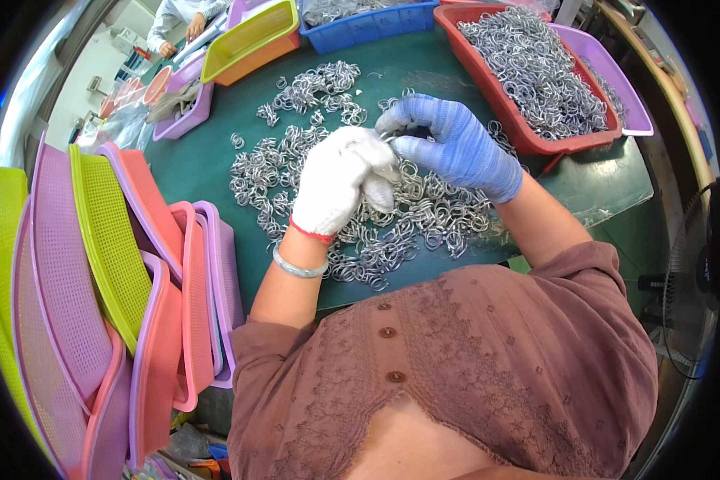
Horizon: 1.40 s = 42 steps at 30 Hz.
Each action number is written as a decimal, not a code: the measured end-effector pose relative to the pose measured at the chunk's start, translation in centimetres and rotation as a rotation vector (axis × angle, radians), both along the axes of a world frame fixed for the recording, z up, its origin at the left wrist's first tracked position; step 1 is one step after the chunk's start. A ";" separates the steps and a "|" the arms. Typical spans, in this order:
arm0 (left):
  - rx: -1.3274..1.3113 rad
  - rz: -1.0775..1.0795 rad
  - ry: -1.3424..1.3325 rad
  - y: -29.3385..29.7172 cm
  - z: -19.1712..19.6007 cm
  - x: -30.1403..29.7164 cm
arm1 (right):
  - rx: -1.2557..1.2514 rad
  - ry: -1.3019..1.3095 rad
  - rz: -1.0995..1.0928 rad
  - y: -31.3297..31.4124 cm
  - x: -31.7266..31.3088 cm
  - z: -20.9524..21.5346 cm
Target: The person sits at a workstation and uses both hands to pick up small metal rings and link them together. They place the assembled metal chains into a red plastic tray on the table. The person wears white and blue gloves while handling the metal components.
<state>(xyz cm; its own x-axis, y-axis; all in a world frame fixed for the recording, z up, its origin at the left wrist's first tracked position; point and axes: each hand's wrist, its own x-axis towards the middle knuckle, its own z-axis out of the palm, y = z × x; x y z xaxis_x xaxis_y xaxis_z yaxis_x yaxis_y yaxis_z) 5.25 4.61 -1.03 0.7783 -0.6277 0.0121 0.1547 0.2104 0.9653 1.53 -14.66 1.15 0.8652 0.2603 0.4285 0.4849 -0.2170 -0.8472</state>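
Note:
Loose silvery metal rings (376, 248) lie in a spread heap on the green table (432, 68). Above the heap my left hand (342, 180), in a white knit glove with a red cuff, is closed with its fingers curled; what it holds is hidden. Beside it, my right hand (456, 146) wears a blue glove. Its thumb and forefinger come together at a small metal ring (389, 138), mostly covered by the fingers. The two hands almost touch there.
A red bin (572, 146) full of rings stands at the far right, with a purple tray (638, 120) behind it. Yellow (252, 40) and blue (368, 30) bins line the back. Coloured plastic baskets (112, 240) are stacked at left. A fan (688, 280) stands right. Another person's hand (195, 29) shows far left.

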 end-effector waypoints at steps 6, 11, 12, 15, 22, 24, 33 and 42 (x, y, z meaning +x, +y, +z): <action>-0.160 -0.028 0.130 -2.7 0.4 -0.7 | 0.236 0.221 0.005 -1.8 -1.2 0.1; -0.029 -0.059 -0.166 -4.8 2.8 -2.5 | 0.347 0.364 -0.057 -3.8 -2.0 -0.1; -0.095 -0.112 -0.146 -5.3 3.5 -3.3 | 0.298 0.348 -0.093 -4.0 -2.4 0.4; 0.228 0.043 -0.404 -7.1 3.3 -3.4 | 0.285 0.198 -0.131 -4.7 -2.7 -0.4; 0.362 0.007 -0.313 -8.7 3.2 -3.9 | 0.231 0.193 -0.155 -7.0 -4.5 -0.1; 0.377 -0.038 -0.356 -8.7 3.1 -3.7 | 0.216 0.146 -0.138 -7.6 -4.9 -0.3; -0.116 -0.225 0.384 -10.0 1.6 -1.9 | 0.648 0.304 -0.027 -9.7 -6.1 -0.5; -0.106 -0.224 0.476 -10.5 1.1 -2.2 | 0.977 0.389 0.140 -11.6 -6.6 -1.3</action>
